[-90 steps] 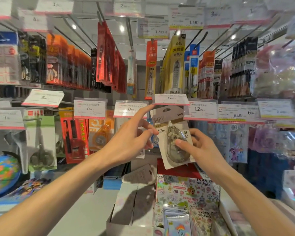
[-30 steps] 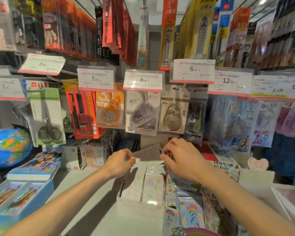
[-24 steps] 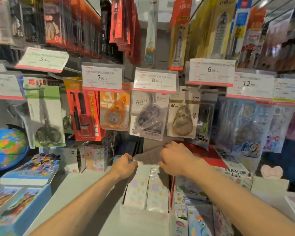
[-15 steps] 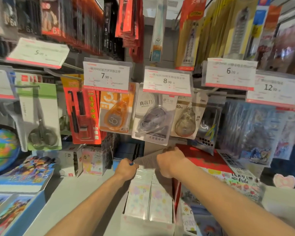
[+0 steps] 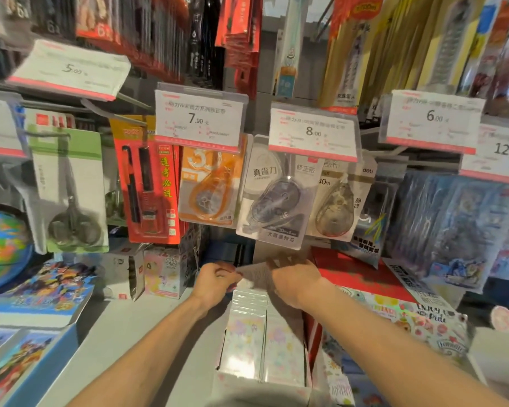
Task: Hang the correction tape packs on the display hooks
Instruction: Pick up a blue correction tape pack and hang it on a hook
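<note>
hands low at box [image 5: 262, 342] on counter [image 5: 147, 342] | left hand [image 5: 215, 282] and right hand [image 5: 294, 282] fingers pinched shut on grey flap [image 5: 254, 271] | tape packs [image 5: 276, 198] hung on hooks above

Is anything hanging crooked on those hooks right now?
Yes. The grey correction tape pack under the 8.00 tag tilts, its bottom swung left, overlapping the beige pack beside it. The orange pack hangs fairly straight.
</note>
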